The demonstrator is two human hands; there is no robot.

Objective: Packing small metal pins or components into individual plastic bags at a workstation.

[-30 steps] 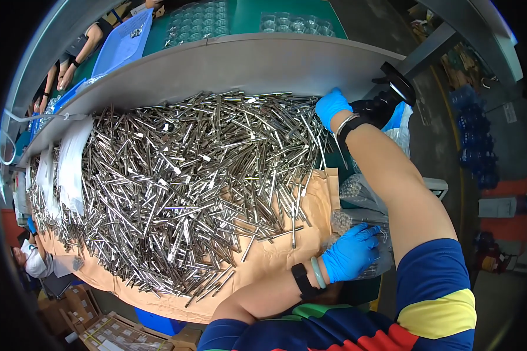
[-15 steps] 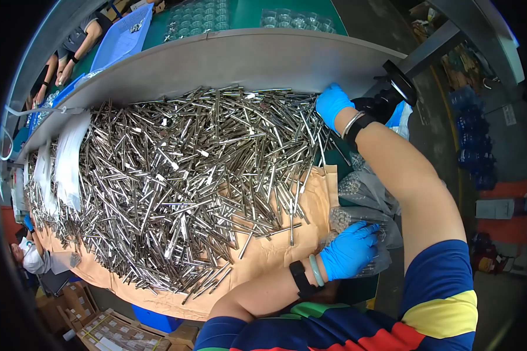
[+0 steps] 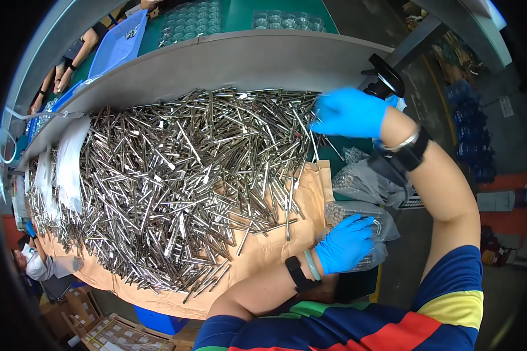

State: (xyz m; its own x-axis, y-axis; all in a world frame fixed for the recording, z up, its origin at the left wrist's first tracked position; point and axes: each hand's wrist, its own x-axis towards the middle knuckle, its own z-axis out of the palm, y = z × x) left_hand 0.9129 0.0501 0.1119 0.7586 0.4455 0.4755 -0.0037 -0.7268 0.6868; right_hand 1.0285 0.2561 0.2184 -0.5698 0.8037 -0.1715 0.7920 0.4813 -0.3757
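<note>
My left hand (image 3: 346, 243), in a blue glove, lies over a clear plastic bag (image 3: 383, 225) of thin metal pieces, its fingers fairly straight and slightly apart. A motion-blurred blue glove covers my right hand (image 3: 351, 114), at the far right end of a large heap of slim metal rods (image 3: 175, 181). Whether its smeared fingers hold any rods cannot be made out. Brown paper (image 3: 287, 234) lies under the near side of the heap. A second plastic bag (image 3: 360, 178) of similar contents rests beyond the first.
A metal wall (image 3: 240, 58) borders the heap at the back. Behind it are a blue basket (image 3: 118, 47) and clear plastic trays (image 3: 190, 23). A black-handled fixture (image 3: 386, 76) stands at the back right. White plastic strips (image 3: 70, 164) hang at left, where co-workers' hands and arms show.
My right hand has lifted and swung from the back corner rightward and nearer, its arm shifting right. My left hand stays on the bag, moving slightly left with its fingers drawn in a little.
</note>
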